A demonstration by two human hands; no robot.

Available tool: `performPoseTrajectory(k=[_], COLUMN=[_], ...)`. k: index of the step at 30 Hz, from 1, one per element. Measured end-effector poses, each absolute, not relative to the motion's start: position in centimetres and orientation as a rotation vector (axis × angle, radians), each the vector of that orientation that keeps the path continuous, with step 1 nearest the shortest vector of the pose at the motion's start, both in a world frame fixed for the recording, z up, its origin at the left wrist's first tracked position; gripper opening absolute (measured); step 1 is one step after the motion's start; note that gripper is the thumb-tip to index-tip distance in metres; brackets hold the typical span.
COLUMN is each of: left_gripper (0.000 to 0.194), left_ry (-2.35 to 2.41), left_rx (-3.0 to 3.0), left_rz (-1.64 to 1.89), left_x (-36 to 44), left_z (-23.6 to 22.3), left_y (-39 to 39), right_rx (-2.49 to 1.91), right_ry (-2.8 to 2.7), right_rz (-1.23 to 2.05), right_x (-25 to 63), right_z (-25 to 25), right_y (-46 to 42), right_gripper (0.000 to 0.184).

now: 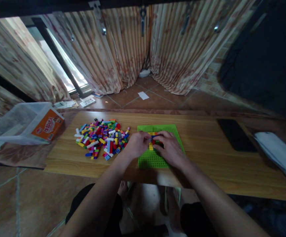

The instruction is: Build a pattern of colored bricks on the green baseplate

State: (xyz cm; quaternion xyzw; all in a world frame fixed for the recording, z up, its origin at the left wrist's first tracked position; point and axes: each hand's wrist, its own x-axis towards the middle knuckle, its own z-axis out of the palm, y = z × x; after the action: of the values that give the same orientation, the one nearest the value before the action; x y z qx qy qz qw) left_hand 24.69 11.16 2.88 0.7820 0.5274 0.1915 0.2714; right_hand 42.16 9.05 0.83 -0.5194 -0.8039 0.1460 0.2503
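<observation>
A green studded baseplate (146, 162) lies on the wooden bench, and both hands are over its upper middle. A small group of toy building bricks stands on it, with yellow bricks (151, 146) at the near end and blue and red ones between my fingertips. My left hand (138, 144) comes in from the left, its fingers curled together against the group; what they pinch is hidden. From the right, my right hand (171, 148) bends its thumb and fingers around the bricks' right side, touching them.
A pile of mixed toy bricks (103, 136) is spread left of the baseplate. A clear plastic box (16, 121) with an orange label stands beyond the left end of the bench (202, 168). Toward the right end lies a black phone-like slab (236, 135), with a white object (277, 151) past it.
</observation>
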Motion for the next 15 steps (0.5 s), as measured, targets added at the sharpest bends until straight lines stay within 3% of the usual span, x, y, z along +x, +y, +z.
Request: performPoseTrajectory(k=[15], left_gripper=[0.029], left_ry=[1.432], left_rx=[2.107], left_rz=[0.49], left_x=[24.39], left_z=[3.05], left_y=[10.76], right_rx=[-1.37], right_ry=[-2.308], right_rz=[0.367], right_x=[42.46], right_z=[1.25], right_y=[9.32], right_gripper=[0.016])
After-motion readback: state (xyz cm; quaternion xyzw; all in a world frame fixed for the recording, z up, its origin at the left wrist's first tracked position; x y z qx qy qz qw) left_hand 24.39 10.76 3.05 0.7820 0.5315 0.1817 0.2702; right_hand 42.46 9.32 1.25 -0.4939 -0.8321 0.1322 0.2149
